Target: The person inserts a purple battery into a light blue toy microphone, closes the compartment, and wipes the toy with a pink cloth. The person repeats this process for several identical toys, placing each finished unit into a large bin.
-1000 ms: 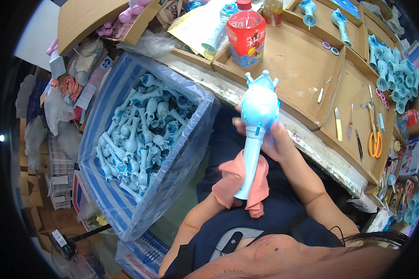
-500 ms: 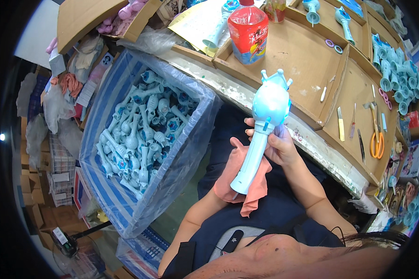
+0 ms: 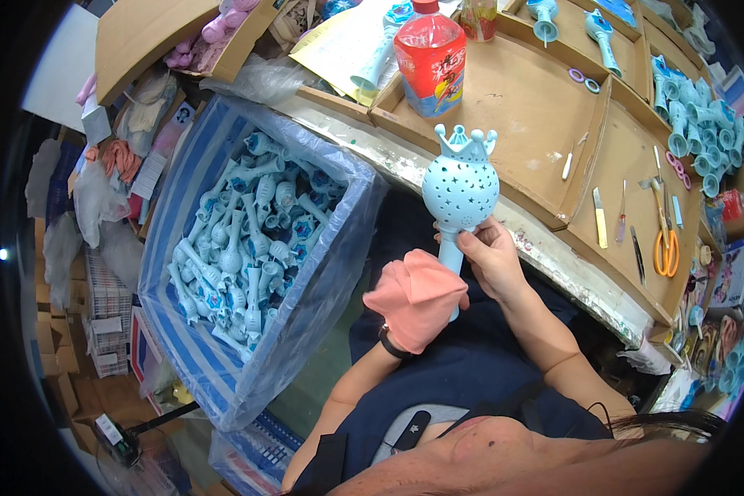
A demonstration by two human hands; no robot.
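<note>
A light blue toy wand (image 3: 461,195) stands nearly upright before my chest, its round head pierced with small star-shaped holes and topped by a crown. My right hand (image 3: 498,258) grips it just below the head, thumb toward me. A salmon-pink cloth (image 3: 420,291) drapes over my left hand (image 3: 400,339), hiding most of its fingers. Through that cloth the left hand is closed round the lower handle, and only the handle's end shows beneath.
To the left, a blue-and-white striped bin (image 3: 252,388) lined with plastic holds many similar wands (image 3: 231,256). A cardboard-edged bench (image 3: 512,124) beyond carries a red-labelled bottle (image 3: 430,62), orange scissors (image 3: 666,248), a yellow-handled blade (image 3: 599,219) and tweezers (image 3: 638,256). More blue parts (image 3: 703,124) lie right.
The wand has been turned about its length, so its star-holed side now shows. My left hand with the cloth has come round from behind to the front of the handle.
</note>
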